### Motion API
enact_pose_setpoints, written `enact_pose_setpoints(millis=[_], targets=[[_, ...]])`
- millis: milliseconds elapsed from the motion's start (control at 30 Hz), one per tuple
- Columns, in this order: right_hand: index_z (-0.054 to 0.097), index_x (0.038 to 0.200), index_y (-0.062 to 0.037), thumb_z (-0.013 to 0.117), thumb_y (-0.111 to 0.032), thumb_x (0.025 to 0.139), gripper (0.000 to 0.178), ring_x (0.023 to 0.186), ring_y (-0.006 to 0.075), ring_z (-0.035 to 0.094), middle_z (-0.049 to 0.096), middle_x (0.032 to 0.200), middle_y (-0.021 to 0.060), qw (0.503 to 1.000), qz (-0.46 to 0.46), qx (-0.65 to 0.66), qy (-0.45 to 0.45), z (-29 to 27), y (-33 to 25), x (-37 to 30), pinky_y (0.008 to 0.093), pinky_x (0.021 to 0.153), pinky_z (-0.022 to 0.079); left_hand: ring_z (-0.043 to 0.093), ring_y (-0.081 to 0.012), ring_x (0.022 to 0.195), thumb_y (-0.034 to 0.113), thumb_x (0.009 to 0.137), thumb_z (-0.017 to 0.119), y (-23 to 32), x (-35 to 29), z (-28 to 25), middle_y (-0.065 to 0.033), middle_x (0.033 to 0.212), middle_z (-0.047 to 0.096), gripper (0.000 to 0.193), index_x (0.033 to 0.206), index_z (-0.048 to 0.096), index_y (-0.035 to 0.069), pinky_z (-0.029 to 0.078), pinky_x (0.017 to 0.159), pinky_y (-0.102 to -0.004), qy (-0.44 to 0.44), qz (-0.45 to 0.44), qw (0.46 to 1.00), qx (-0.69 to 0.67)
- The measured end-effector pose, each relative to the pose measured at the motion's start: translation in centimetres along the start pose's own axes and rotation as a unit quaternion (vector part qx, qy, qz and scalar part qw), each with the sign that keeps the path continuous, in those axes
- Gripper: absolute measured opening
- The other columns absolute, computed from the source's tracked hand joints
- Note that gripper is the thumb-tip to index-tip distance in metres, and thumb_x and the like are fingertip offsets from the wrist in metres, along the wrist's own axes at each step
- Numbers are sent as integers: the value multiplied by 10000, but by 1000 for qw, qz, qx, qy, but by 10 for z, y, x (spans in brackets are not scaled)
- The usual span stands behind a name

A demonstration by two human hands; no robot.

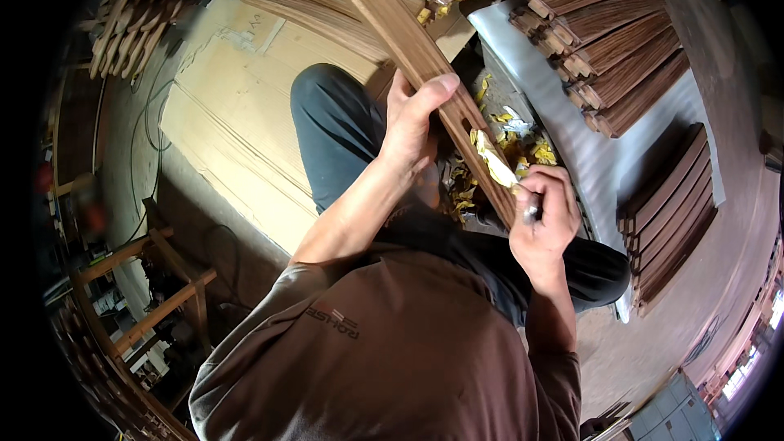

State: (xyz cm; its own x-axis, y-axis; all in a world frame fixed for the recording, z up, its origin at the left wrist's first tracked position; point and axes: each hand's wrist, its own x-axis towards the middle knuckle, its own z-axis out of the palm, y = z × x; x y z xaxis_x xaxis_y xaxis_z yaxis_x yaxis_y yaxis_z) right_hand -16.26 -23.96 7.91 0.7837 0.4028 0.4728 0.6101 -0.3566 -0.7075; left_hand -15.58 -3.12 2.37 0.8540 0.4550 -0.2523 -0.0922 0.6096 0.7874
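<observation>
A long brown wooden bar (380,12) slants across my lap, with a slot cut into its face. My left hand (412,118) is closed around the bar, its thumb on top of the wood. Over the lower part of the bar lies a crumpled yellow-and-white strip (493,162), like tape or paper. The strip's lower end meets the fingers of my right hand (545,216), which is closed in a fist. A small silvery thing (531,207) shows in that fist, too blurred to name. Several yellow and white scraps (514,135) lie beyond the bar.
Cardboard (224,106) covers the floor at the left, with stacked wooden slats (306,4) at its far end. Curved wooden pieces (612,28) lie on a pale sheet (633,151) at the right, near another row (670,212). A wooden frame (155,310) stands at the left.
</observation>
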Motion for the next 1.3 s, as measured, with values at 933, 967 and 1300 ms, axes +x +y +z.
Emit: enact_pose_setpoints(millis=[933,967,1300], targets=[[690,1007,-26,665,15,795,217,846,392,684,696,865,203,923,296,-244,-45,-58,90,-31,415,754,546,664,-241,905,283,773,767,122,70,41,-144,1002,637,535,1154,550,-23,590,830,-414,-106,295,933,178],[686,997,-20,658,16,799,202,834,395,684,690,849,209,937,281,-206,-11,-60,88,-26,403,744,546,668,-238,905,282,751,794,137,79,52,-144,996,635,572,1166,545,-23,596,828,-396,-122,335,912,201],[570,1304,67,611,-292,1016,462,504,36,441,737,940,133,901,248,267,235,-92,75,21,182,452,310,501,-332,1328,217,604,907,202,84,61,-270,1416,514,1089,1467,330,-112,377,1164,-423,-195,344,655,644]])
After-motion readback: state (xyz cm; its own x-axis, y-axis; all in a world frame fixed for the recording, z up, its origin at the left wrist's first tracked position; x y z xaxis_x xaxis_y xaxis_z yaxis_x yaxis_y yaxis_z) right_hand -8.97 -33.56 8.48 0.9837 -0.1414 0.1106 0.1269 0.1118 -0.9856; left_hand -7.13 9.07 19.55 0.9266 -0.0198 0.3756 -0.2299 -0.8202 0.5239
